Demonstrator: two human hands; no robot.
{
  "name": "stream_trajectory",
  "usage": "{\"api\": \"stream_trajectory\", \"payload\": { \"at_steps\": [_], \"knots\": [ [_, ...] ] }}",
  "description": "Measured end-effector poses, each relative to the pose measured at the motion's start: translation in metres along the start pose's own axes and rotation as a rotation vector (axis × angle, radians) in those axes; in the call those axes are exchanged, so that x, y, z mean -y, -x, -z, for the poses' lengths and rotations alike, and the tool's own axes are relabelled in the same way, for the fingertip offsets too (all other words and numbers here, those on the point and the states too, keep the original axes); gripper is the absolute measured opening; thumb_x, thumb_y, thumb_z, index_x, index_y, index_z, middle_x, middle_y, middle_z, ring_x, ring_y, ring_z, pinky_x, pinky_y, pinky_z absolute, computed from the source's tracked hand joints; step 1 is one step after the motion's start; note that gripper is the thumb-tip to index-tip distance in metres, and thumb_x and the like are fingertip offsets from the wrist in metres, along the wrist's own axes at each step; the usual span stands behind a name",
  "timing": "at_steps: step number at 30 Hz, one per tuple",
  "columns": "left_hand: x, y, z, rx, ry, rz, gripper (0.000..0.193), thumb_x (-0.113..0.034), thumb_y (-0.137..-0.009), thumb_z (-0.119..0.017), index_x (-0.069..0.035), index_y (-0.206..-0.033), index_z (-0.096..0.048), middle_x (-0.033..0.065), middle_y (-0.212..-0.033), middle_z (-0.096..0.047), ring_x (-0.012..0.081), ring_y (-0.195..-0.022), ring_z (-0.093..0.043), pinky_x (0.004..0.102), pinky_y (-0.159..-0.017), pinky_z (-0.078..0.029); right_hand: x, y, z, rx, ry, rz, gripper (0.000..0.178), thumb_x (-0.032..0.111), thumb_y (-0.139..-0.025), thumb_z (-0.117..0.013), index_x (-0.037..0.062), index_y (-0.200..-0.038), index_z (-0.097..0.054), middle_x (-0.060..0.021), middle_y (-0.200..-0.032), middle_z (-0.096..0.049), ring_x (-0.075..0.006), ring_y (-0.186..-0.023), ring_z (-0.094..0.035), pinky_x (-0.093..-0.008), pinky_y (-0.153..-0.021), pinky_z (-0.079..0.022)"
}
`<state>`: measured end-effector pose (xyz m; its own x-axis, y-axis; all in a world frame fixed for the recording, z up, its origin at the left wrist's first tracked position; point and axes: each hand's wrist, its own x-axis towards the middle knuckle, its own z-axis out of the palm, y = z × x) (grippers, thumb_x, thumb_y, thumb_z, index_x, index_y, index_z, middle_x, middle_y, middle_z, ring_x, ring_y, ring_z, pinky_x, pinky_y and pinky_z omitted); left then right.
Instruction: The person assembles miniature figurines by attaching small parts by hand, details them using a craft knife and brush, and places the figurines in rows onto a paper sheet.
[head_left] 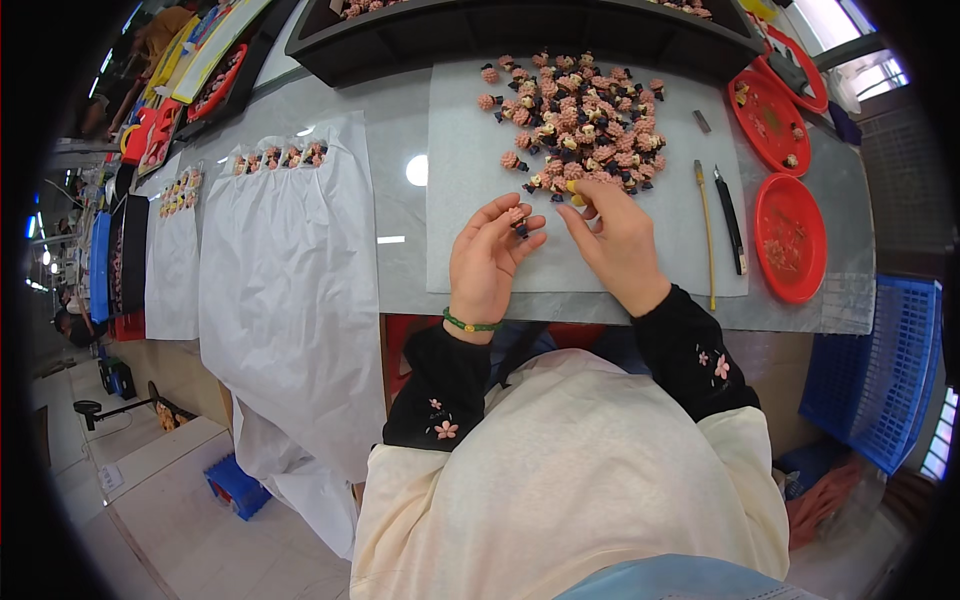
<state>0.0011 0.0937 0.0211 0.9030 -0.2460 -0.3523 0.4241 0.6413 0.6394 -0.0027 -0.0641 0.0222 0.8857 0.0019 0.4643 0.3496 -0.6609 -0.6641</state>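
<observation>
Pink piece (517, 217) is pinched by left hand (487, 262); right hand (617, 237), fingers together, touches the pile (575, 115) toward the desk's (400, 130) far edge.

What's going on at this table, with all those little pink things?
A person sits at a grey mat holding one small pink piece in the left hand. The right hand reaches into the pile of the same pink-and-dark pieces. Two red dishes and two thin tools lie to the right.

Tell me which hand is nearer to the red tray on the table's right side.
Right. The right hand lies mid-mat, closer to the red tray; the left hand sits farther left, holding a small pink piece.
</observation>
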Motion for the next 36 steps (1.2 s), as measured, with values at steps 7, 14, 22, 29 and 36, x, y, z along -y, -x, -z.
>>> {"api": "stream_trajectory", "payload": {
  "at_steps": [7,14,22,29,36],
  "knots": [
    [0.004,-0.003,0.008,-0.007,-0.044,-0.027,0.020,-0.008,-0.085,-0.048,0.001,-0.102,-0.050,0.0057,-0.088,-0.053,0.0125,-0.076,-0.052,0.0231,-0.063,-0.042,0.008,-0.011,-0.019,0.112,0.403,-0.056,0.024,0.019,-0.070,-0.066,0.0049,-0.085,-0.052,-0.0104,-0.071,-0.059,-0.0288,-0.059,-0.057,-0.0366,-0.048,-0.045],
    [0.004,-0.004,-0.003,-0.021,-0.283,-0.032,0.021,-0.016,-0.086,-0.051,0.001,-0.098,-0.054,0.0027,-0.079,-0.054,0.0077,-0.065,-0.049,0.0197,-0.054,-0.040,0.005,-0.001,0.000,0.109,0.034,-0.229,0.020,0.008,-0.071,-0.064,0.0018,-0.087,-0.054,-0.0068,-0.068,-0.058,-0.0143,-0.055,-0.056,-0.0251,-0.049,-0.045],
    [0.010,-0.006,-0.008,0.212,-0.459,0.047,0.023,-0.013,-0.086,-0.052,0.001,-0.104,-0.052,0.0037,-0.083,-0.055,0.0071,-0.067,-0.050,0.0192,-0.057,-0.039,0.004,0.026,0.017,0.172,-0.705,-0.415,0.029,-0.001,-0.075,-0.062,-0.0046,-0.102,-0.052,-0.0061,-0.085,-0.057,-0.0115,-0.081,-0.056,-0.0234,-0.072,-0.048],
    [0.017,-0.002,-0.006,0.294,-0.189,0.042,0.022,0.000,-0.082,-0.052,0.001,-0.104,-0.049,0.0103,-0.106,-0.055,0.0111,-0.088,-0.054,0.0224,-0.072,-0.046,-0.008,0.038,0.016,0.018,-0.687,-0.236,0.045,-0.008,-0.073,-0.061,-0.0040,-0.115,-0.043,-0.0102,-0.100,-0.051,-0.0168,-0.093,-0.053,-0.0278,-0.081,-0.046],
    [0.014,0.002,-0.012,0.310,-0.178,0.063,0.028,0.001,-0.082,-0.052,0.002,-0.108,-0.045,0.0110,-0.107,-0.053,0.0134,-0.093,-0.053,0.0262,-0.078,-0.047,-0.007,0.039,0.018,-0.001,-0.733,-0.233,0.040,-0.007,-0.075,-0.060,-0.0047,-0.112,-0.046,-0.0095,-0.098,-0.053,-0.0157,-0.090,-0.054,-0.0267,-0.080,-0.045]
  ]
}}
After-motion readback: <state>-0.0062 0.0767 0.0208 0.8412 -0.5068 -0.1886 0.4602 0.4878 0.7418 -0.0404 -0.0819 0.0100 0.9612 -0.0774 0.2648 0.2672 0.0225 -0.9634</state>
